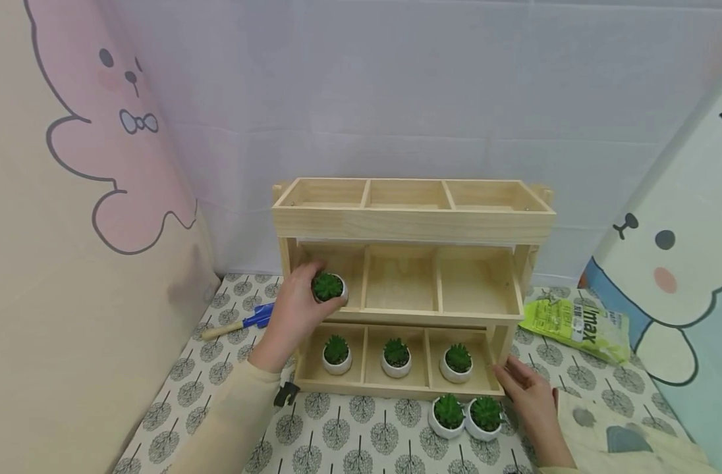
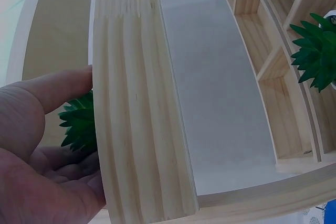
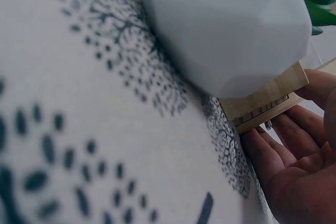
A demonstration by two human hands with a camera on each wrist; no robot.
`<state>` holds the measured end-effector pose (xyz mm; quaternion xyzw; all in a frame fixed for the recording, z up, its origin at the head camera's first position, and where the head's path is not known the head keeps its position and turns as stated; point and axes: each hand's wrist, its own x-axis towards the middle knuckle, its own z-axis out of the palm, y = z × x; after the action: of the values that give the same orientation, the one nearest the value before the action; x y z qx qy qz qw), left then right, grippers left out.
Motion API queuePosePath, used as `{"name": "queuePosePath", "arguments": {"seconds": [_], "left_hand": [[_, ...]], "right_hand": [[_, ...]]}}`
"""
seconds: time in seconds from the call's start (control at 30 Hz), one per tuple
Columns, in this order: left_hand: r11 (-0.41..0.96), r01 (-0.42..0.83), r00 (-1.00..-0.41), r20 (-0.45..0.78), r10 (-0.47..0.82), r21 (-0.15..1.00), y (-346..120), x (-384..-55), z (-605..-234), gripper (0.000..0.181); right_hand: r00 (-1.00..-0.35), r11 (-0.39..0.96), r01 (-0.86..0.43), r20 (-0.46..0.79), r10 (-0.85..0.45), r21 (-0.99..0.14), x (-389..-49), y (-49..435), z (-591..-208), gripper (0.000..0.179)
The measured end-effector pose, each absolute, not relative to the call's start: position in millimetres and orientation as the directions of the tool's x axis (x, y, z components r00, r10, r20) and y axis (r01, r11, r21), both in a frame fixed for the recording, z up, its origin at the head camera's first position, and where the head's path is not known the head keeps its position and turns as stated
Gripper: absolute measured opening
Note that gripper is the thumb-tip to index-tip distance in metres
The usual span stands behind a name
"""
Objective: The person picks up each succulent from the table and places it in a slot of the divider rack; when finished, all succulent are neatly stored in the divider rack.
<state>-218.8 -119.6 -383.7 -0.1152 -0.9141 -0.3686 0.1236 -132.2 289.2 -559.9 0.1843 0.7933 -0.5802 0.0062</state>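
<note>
My left hand (image 1: pixel 296 303) grips a small potted succulent (image 1: pixel 328 287), thumb and fingers around its white pot. It is at the left compartment of the middle tier of a wooden shelf (image 1: pixel 414 227). In the left wrist view, a board hides part of the succulent (image 2: pixel 79 121) and the fingertips. My right hand (image 1: pixel 533 401) holds the shelf's lower right corner, thumb in front and fingers behind. On the bottom tier, three potted succulents (image 1: pixel 395 357) stand one per compartment. Two more potted succulents (image 1: pixel 447 415) sit on the cloth near the right hand.
A blue trowel with a wooden handle (image 1: pixel 224 330) lies left of the shelf. To the right lies a green printed bag (image 1: pixel 580 328). A black clip-like piece (image 1: pixel 286 394) is by the shelf's lower left corner. Tree-patterned cloth (image 1: pixel 337 434) covers the table.
</note>
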Motion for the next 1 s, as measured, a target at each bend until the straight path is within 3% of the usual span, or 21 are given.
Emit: {"name": "queuePosePath", "arguments": {"seconds": [0.37,1.0], "left_hand": [[0.681,0.328,-0.934,0.333,0.129,0.655,-121,-210,-383,0.077],[0.589,0.480,-0.845,0.522,0.114,0.650,-126,-169,-385,0.076]], "right_hand": [[-0.930,0.261,0.308,-0.230,0.288,-0.915,-133,290,-561,0.070],[-0.929,0.239,0.308,-0.236,0.286,-0.921,-135,290,-561,0.068]]}}
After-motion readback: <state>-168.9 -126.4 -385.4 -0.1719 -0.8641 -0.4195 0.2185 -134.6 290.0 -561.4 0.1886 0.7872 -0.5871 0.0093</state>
